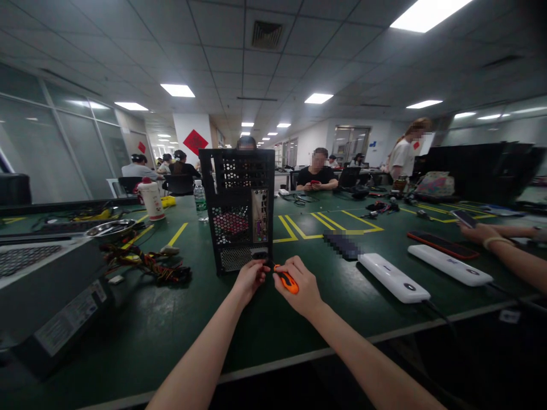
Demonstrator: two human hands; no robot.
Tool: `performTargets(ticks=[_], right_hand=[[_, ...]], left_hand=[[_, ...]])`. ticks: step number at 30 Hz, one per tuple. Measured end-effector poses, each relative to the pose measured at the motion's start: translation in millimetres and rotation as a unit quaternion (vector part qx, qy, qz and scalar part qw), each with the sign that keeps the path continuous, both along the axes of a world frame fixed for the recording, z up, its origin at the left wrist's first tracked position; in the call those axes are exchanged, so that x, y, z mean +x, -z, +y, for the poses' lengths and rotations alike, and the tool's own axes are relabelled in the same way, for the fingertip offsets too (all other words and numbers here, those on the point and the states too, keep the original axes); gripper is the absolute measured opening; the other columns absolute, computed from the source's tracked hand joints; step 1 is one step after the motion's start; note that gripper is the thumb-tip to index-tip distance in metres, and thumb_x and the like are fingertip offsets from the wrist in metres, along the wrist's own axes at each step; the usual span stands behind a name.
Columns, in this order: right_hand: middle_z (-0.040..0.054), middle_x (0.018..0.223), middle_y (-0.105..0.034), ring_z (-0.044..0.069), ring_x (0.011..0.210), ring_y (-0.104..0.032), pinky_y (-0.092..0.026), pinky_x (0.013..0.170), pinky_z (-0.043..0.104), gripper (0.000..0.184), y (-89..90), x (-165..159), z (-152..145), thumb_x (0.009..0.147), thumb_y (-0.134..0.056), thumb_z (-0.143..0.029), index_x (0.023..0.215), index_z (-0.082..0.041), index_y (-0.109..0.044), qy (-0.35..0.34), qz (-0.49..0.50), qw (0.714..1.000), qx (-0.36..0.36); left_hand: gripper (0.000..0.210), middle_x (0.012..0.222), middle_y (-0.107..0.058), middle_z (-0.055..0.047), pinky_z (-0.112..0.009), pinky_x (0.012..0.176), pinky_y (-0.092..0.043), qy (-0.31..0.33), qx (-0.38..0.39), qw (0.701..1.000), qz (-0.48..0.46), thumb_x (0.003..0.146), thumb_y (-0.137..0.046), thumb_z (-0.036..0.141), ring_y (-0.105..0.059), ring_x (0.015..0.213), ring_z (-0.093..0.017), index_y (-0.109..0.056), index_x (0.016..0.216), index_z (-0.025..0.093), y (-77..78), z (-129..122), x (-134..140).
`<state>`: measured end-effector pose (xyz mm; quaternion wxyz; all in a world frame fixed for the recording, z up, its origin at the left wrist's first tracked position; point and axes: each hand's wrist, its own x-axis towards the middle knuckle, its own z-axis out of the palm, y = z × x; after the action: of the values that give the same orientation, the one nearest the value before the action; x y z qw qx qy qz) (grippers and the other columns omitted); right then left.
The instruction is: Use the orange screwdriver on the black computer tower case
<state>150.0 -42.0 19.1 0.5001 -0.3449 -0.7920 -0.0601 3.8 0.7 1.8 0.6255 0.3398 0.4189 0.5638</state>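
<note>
Green worktop (162, 310): computer case (239, 196) upright, just far of left hand (251, 278), the nearer one, fingers curled (cannot tell what's held). Right hand (301, 286) closed around orange-handled tool (289, 283), long axis slanting far-left.

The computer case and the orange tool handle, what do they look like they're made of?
Computer case: probably sheet metal, dark and mostly matte, going by its punched ventilation panels.
Orange tool handle, partly covered by the right hand: likely moulded plastic, perhaps with rubbery dark inlays, given its rounded shape and solid bright colour.
</note>
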Motion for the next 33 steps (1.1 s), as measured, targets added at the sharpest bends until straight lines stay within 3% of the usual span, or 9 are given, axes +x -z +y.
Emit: performTargets(ticks=[5, 10, 18, 23, 29, 33], right_hand=[[0.0049, 0.082, -0.047, 0.014, 0.074, -0.049, -0.044, 0.065, 0.028, 0.018, -4.5, 0, -5, 0.070, -0.049, -0.022, 0.087, -0.018, -0.051, -0.035, -0.026, 0.999, -0.004], [0.0052, 0.086, -0.048, 0.014, 0.076, -0.049, -0.044, 0.067, 0.027, 0.016, -4.1, 0, -6, 0.073, -0.046, -0.020, 0.088, -0.019, -0.050, -0.018, -0.028, 0.999, -0.022], [0.0041, 0.086, -0.050, 0.013, 0.080, -0.051, -0.044, 0.070, 0.027, 0.005, -5.1, 0, -4, 0.075, -0.046, -0.019, 0.080, -0.020, -0.048, -0.093, -0.009, 0.995, -0.043], [0.0074, 0.092, -0.050, 0.016, 0.087, -0.050, -0.044, 0.074, 0.030, 0.022, -6.7, 2, -8, 0.070, -0.049, -0.019, 0.092, -0.018, -0.046, -0.091, -0.015, 0.995, -0.037], [0.0061, 0.090, -0.054, 0.014, 0.077, -0.053, -0.043, 0.066, 0.024, 0.029, 1.2, 3, -3, 0.078, -0.044, -0.023, 0.107, -0.018, -0.043, -0.013, -0.041, 0.999, -0.003], [0.0033, 0.080, -0.056, 0.011, 0.069, -0.053, -0.041, 0.064, 0.023, 0.013, 3.1, 6, 0, 0.079, -0.044, -0.025, 0.088, -0.019, -0.051, 0.029, -0.028, 0.999, 0.006]], left_hand=[[0.017, 0.062, -0.056, -0.005, -0.015, 0.041, -0.033, 0.004, 0.008, 1.000, -0.008, 0.072, -0.045, 0.008, -0.045, 0.042, -0.004, -0.052, 0.088, 0.009, 0.7, -1, 0], [0.018, 0.062, -0.056, -0.004, -0.015, 0.042, -0.033, 0.009, 0.013, 1.000, -0.010, 0.071, -0.047, 0.009, -0.045, 0.043, -0.004, -0.051, 0.089, 0.009, 3.4, 0, -2], [0.018, 0.063, -0.056, -0.004, -0.015, 0.043, -0.034, 0.015, 0.012, 1.000, -0.012, 0.071, -0.047, 0.009, -0.045, 0.043, -0.004, -0.050, 0.089, 0.010, 1.8, -1, -2], [0.020, 0.062, -0.056, -0.004, -0.014, 0.041, -0.032, 0.012, 0.012, 1.000, -0.009, 0.071, -0.047, 0.008, -0.044, 0.044, -0.003, -0.049, 0.091, 0.010, 3.4, 0, -2], [0.020, 0.063, -0.055, -0.004, -0.014, 0.042, -0.033, 0.012, 0.017, 1.000, -0.004, 0.071, -0.046, 0.009, -0.044, 0.044, -0.003, -0.049, 0.091, 0.009, 2.9, 0, -2], [0.020, 0.062, -0.056, -0.004, -0.015, 0.042, -0.032, 0.009, 0.005, 1.000, 0.001, 0.072, -0.045, 0.008, -0.044, 0.043, -0.004, -0.048, 0.092, 0.009, 1.2, -1, -1]])
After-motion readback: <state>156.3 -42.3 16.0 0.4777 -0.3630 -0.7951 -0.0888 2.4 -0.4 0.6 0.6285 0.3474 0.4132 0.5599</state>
